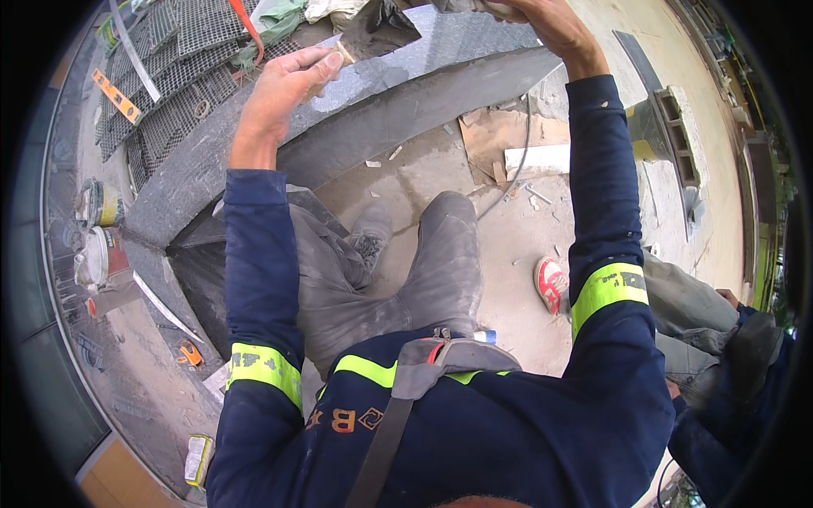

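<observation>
Both my arms reach forward over a curved grey stone bench, whose top looks speckled and partly wet. My left hand is closed in a pinch on a small tan piece; its kind is unclear. Just beyond those fingertips lies a dark, square-cornered patch at the slab's far side. At the upper edge, my right hand is bent inward over the stone, its fingers partly cut off. Something greyish is at those fingers, too cropped to name.
Stacked mesh grates, an orange spirit level and buckets stand left. Cardboard, a cable and rubble lie beyond my knees. At right are a hollow block and another person's grey trousers; a red-white shoe is nearby.
</observation>
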Available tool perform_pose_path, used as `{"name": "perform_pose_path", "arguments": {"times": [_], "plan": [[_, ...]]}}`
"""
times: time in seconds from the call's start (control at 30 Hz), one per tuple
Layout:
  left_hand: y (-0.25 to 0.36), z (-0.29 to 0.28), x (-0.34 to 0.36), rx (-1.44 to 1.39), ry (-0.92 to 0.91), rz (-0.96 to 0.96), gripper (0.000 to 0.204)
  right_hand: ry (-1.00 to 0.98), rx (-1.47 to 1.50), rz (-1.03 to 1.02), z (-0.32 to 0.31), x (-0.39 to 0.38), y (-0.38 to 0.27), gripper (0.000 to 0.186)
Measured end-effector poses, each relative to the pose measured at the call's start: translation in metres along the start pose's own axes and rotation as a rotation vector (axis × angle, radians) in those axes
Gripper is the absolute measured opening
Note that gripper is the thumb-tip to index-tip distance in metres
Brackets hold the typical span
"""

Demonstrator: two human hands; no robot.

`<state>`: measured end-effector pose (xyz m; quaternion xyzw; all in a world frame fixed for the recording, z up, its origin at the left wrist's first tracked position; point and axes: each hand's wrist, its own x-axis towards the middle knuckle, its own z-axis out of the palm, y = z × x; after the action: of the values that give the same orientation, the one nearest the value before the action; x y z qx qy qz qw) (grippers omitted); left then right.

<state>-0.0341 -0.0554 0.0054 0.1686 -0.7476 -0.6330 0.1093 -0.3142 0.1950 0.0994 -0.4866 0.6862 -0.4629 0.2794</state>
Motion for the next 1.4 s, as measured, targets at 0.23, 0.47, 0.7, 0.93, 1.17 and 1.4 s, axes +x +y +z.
{"name": "perform_pose_path", "arguments": {"times": [0.23, 0.47, 0.7, 0.93, 1.17, 1.4], "plan": [[0.004, 0.024, -0.003, -0.092, -0.091, 0.111, 0.047, 0.053, -0.067, -0.036, 0.004, -0.021, 0.001, 0.027], [0.005, 0.014, -0.002, -0.200, 0.053, 0.160, 0.048, 0.439, -0.070, 0.030, 0.042, -0.059, 0.097, 0.030], [0.005, 0.013, 0.012, -0.371, 0.164, 0.138, 0.048, 0.846, 0.129, 0.048, 0.251, -0.095, 0.153, 0.034], [0.010, 0.035, 0.012, -0.333, 0.152, 0.143, 0.049, 0.998, 0.144, 0.150, 0.331, -0.070, 0.169, 0.026], [0.007, 0.029, 0.008, -0.237, 0.161, 0.117, 0.051, 0.970, 0.072, 0.144, 0.313, -0.062, 0.181, 0.025], [0.007, 0.028, 0.008, -0.242, 0.146, 0.119, 0.050, 0.975, 0.186, 0.118, 0.307, -0.055, 0.197, 0.026]]}}
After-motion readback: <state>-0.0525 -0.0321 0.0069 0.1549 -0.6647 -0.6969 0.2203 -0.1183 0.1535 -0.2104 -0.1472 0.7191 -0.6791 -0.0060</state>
